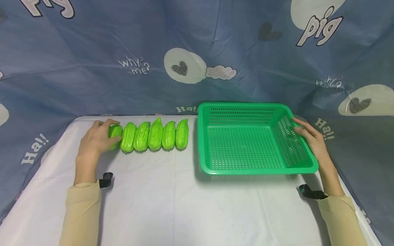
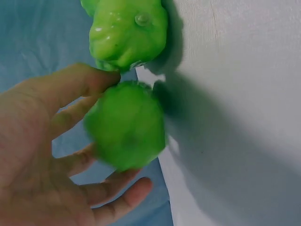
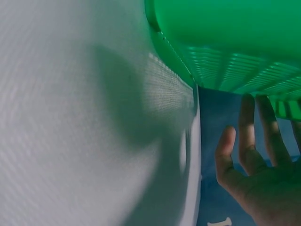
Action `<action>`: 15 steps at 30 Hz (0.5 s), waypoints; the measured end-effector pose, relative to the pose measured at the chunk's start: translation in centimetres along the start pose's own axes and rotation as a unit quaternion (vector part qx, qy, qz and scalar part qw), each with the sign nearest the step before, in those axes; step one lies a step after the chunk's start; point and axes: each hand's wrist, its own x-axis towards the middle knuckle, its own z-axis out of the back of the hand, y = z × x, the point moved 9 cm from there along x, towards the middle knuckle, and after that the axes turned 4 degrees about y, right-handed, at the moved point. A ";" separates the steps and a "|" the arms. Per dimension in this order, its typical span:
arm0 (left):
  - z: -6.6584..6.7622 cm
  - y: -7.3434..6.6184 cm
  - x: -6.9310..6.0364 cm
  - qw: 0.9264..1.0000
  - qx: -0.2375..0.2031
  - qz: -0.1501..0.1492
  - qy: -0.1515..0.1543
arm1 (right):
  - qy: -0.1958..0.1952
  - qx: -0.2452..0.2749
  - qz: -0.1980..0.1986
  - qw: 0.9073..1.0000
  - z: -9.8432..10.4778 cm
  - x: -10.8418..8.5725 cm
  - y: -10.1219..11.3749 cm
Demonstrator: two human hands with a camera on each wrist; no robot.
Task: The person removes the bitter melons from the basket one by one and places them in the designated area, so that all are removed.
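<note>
My left hand (image 1: 96,138) grips the leftmost light green toy bitter melon (image 1: 114,131), at the end of a side-by-side row of bitter melons (image 1: 155,135). In the left wrist view that melon (image 2: 127,127) looks blurred, with the thumb at its upper side and fingers behind and below it; the neighbouring melon (image 2: 129,33) lies just above. At the right end of a green plastic basket (image 1: 203,143), my right hand (image 1: 312,138) touches the rim. The right wrist view shows straight, spread fingers (image 3: 247,127) against the basket's outer wall (image 3: 221,66).
A white cloth (image 1: 172,205) covers the table beneath the row and the basket. Behind it hangs a blue printed curtain (image 1: 246,44). Each wrist carries a black camera mount, one on the left (image 1: 106,180) and one on the right (image 1: 311,193).
</note>
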 end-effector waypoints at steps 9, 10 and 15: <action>0.6 0.2 -0.2 1.000 -0.012 -0.010 0.000 | -0.001 0.007 0.005 1.000 0.0 0.3 0.3; 0.6 0.3 -0.2 1.000 -0.013 -0.009 0.000 | 0.000 0.010 0.006 1.000 0.0 0.3 0.3; 0.5 0.3 -0.3 1.000 -0.012 -0.005 0.002 | -0.002 0.002 -0.004 1.000 -0.1 0.1 0.1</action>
